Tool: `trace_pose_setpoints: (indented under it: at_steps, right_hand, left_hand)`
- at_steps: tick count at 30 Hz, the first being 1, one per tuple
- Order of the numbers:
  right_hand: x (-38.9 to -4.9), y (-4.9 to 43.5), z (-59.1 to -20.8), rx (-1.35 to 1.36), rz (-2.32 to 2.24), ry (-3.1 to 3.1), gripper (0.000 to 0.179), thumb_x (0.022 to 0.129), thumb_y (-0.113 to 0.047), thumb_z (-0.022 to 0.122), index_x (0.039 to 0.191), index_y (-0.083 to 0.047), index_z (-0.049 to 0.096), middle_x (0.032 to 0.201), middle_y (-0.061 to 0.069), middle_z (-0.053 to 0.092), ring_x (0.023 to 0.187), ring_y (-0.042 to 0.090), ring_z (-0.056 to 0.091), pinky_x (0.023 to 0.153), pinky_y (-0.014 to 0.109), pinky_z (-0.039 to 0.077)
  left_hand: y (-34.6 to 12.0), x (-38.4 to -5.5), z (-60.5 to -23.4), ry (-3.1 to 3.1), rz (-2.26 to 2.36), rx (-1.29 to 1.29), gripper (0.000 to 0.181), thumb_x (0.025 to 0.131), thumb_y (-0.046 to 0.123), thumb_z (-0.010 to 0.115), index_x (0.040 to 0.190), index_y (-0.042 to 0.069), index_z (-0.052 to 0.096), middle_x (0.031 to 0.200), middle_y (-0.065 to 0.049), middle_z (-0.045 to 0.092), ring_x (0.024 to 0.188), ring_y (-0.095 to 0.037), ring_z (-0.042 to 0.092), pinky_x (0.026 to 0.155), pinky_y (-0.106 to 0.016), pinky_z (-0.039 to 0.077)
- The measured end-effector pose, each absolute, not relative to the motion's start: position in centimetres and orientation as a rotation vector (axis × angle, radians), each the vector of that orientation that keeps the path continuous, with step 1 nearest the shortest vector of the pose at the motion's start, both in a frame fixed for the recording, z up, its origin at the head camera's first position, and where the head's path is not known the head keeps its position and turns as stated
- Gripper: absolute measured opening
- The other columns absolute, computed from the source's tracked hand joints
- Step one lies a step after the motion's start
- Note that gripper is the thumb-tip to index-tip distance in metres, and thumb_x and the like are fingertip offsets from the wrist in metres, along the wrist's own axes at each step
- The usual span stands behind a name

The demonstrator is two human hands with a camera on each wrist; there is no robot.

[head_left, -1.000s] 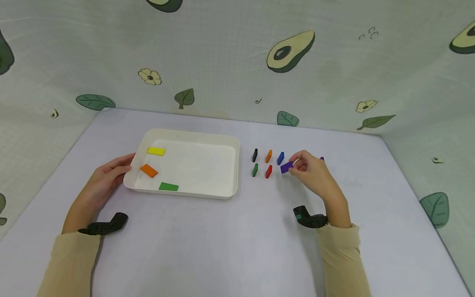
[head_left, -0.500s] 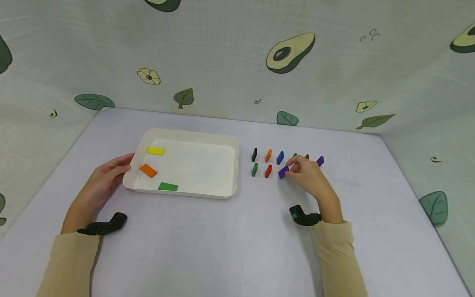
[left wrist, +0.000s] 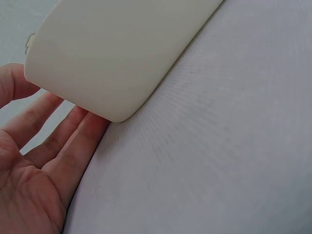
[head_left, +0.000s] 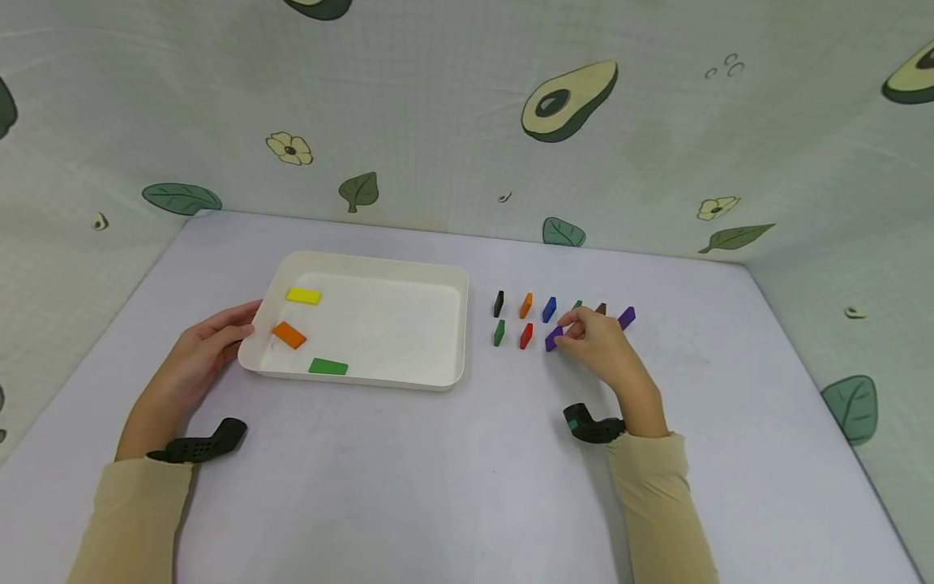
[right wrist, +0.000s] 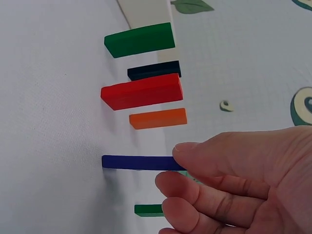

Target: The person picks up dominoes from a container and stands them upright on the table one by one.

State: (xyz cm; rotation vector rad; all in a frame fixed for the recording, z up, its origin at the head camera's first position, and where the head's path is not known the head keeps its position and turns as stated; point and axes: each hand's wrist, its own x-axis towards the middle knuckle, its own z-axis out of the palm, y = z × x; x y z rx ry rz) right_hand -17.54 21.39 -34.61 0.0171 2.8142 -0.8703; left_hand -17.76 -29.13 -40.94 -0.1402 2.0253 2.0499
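My left hand (head_left: 207, 357) holds the left edge of a white tray (head_left: 387, 381), thumb at the rim and fingers behind it in the left wrist view. Three flat dominoes lie in the tray: yellow (head_left: 303, 296), orange (head_left: 289, 335) and green (head_left: 328, 367). My right hand (head_left: 601, 347) pinches a purple domino (right wrist: 136, 162) between thumb and fingers, upright at the table, beside a standing red domino (right wrist: 141, 91). Whether its foot bears fully on the table is hard to tell.
Standing dominoes form a back row: black (head_left: 499, 304), orange (head_left: 526, 306), blue (head_left: 550, 309), green (head_left: 577, 305), brown (head_left: 601, 309) and purple (head_left: 627, 317). A green domino (head_left: 499, 332) stands left of the red one. Patterned cloth (head_left: 438, 122) hangs behind the table.
My right hand has moved left and down, bringing the purple domino from a tilted, raised pose to upright beside the red one. My left hand keeps its place at the tray.
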Motion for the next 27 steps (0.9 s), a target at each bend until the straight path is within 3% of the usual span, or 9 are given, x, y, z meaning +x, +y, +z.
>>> trace_pose_setpoints:
  at_steps: [27]
  right_hand:
    - [-17.61,21.26,-34.72,0.011,-0.889,2.800,0.027,0.090,-0.016,0.061,0.111,0.000,0.057,0.095,0.014,0.061,0.086,0.023,0.056,0.074,0.030,0.049]
  left_hand:
    - [-29.17,-17.76,-41.08,2.026,2.070,-0.115,0.051,0.093,0.028,0.057,0.141,0.017,0.042,0.143,0.014,0.038,0.104,0.012,0.050,0.080,-0.005,0.045]
